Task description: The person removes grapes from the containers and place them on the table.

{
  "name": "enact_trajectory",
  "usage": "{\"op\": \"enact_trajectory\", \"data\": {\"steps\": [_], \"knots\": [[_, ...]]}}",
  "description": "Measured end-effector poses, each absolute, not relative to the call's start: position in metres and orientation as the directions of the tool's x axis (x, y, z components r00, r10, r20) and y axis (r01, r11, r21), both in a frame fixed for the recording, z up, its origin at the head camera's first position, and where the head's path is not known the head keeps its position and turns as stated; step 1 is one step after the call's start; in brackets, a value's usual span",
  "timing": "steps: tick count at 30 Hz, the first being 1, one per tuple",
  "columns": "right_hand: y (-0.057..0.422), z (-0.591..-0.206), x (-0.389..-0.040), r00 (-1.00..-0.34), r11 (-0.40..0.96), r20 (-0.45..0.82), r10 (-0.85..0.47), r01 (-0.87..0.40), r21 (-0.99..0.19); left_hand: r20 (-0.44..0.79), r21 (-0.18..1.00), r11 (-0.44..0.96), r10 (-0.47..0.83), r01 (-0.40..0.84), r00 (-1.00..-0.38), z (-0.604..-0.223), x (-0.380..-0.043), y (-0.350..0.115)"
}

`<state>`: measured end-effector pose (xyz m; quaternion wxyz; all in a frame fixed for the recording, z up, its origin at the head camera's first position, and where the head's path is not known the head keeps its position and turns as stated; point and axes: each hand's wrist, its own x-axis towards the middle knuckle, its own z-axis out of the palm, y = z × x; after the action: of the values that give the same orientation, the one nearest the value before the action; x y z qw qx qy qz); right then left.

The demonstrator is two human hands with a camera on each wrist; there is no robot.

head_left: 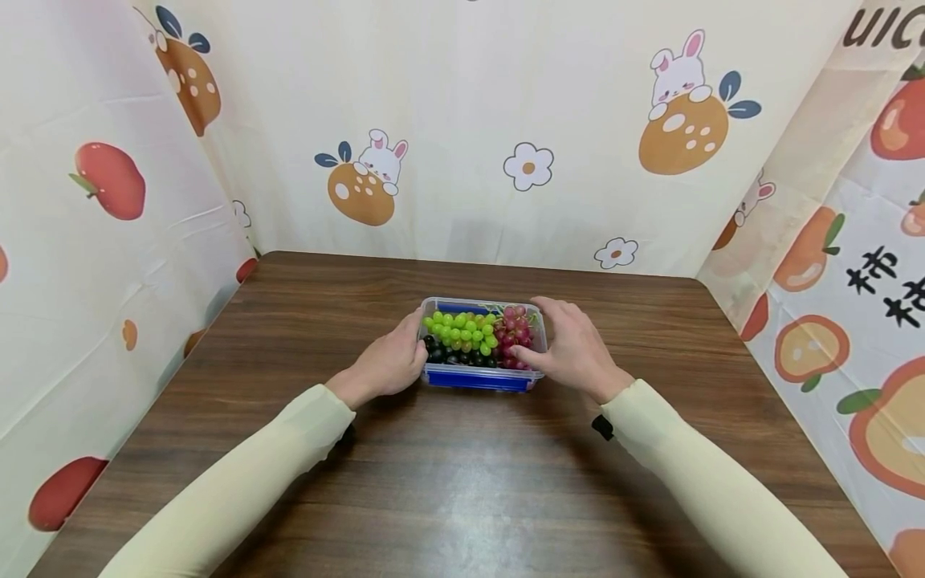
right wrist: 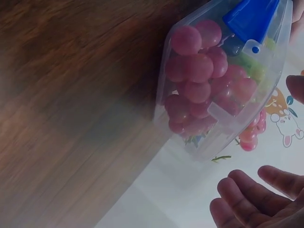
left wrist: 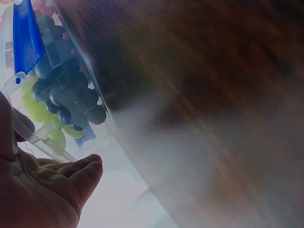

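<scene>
A clear plastic container [head_left: 484, 370] with blue clips stands on the table. It holds green grapes [head_left: 462, 327], dark grapes [head_left: 473, 360] in front and red grapes [head_left: 516, 325] on the right. My left hand [head_left: 390, 358] grips the container's left end, its wall between thumb and fingers in the left wrist view. Around the right end is my right hand [head_left: 576, 347], its thumb over the red grapes. In the right wrist view the right fingers [right wrist: 251, 194] are spread and apart from the container wall. A few red grapes [right wrist: 249, 137] rise above the rim there.
The brown wooden table [head_left: 462, 482] extends around the container on all sides. A fruit-and-rabbit patterned curtain [head_left: 462, 120] hangs along its back and both sides. A black strap [head_left: 602, 427] shows under the right sleeve.
</scene>
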<state>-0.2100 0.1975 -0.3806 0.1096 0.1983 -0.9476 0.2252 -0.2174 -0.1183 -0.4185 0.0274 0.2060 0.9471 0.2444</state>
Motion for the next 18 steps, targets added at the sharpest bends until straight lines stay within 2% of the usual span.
{"op": "enact_trajectory", "data": {"steps": [18], "knots": [[0.176,-0.381,-0.218,-0.934,0.846,0.24,-0.266,-0.346,-0.406,0.045,0.471,0.798,0.404,0.376,-0.914,-0.418,-0.216,-0.118]]}}
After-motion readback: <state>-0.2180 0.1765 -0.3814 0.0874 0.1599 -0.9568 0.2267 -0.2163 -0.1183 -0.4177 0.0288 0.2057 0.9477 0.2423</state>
